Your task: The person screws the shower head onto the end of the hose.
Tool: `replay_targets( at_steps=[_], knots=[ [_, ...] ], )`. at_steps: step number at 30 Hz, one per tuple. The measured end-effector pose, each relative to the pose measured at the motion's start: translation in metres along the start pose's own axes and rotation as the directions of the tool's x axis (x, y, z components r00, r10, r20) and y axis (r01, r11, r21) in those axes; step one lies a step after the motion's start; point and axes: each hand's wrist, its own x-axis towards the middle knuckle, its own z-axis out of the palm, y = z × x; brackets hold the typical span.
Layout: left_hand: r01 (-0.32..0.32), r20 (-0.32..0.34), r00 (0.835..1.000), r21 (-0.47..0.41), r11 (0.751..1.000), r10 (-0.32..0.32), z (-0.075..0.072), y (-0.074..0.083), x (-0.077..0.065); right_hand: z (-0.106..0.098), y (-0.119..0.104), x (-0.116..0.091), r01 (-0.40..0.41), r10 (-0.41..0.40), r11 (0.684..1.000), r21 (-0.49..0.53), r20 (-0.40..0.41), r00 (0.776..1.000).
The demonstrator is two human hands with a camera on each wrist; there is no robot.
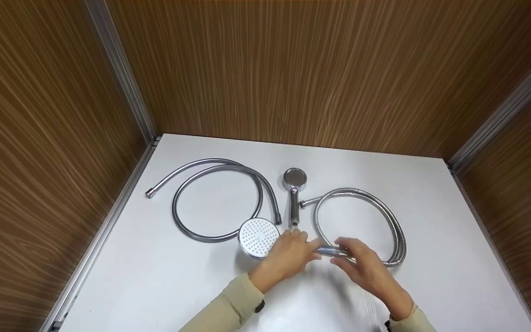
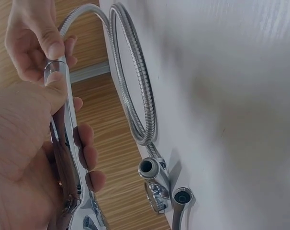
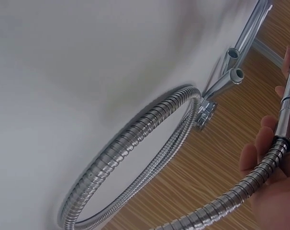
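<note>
My left hand [image 1: 291, 253] grips the handle of a chrome shower head [image 1: 258, 237], its round white spray face turned up. In the left wrist view, the thumb lies along the shiny handle [image 2: 70, 115] and the fingers wrap behind it. My right hand [image 1: 364, 267] holds the end of a ribbed metal shower hose [image 1: 399, 235] against the handle's end. Its fingers pinch the smooth metal connector [image 3: 284, 122] in the right wrist view. The connector meets the handle; how far it is screwed on cannot be seen. The rest of this hose lies coiled on the table.
A second, smaller chrome shower head [image 1: 295, 177] lies behind my hands, handle toward me. To the left, a smoother grey hose [image 1: 173, 210] is looped on the white table [image 1: 155, 276]. Wood-patterned panels [image 1: 293, 69] with metal edge strips enclose the back and sides.
</note>
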Motion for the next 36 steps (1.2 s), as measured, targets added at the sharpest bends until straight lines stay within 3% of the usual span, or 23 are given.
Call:
replay_targets(
  at_steps=[6, 15, 28, 36],
  knots=[
    [-0.01, -0.018, 1.0, 0.012, 1.0, 0.01, 0.0009, 0.0008, 0.0005, 0.0008, -0.0003, 0.0007, -0.027, 0.027, 1.0, -0.015, 0.002, 1.0],
    [-0.02, -0.05, 0.999, 0.028, 0.999, 0.022, 0.0033, -0.0011, 0.0002, 0.0004, 0.0026, 0.001, 0.023, -0.023, 0.999, -0.038, 0.012, 1.0],
    [-0.006, -0.003, 1.0, 0.019, 1.0, 0.006, 0.0032, 0.0, -0.0001, 0.0006, 0.0026, -0.0003, 0.026, -0.026, 0.999, -0.023, 0.025, 0.999],
    [-0.008, -0.009, 1.0, 0.02, 1.0, 0.008, 0.0029, -0.0004, -0.0004, -0.0007, 0.0026, 0.0005, 0.047, -0.047, 0.999, -0.009, 0.023, 0.999]
  ],
)
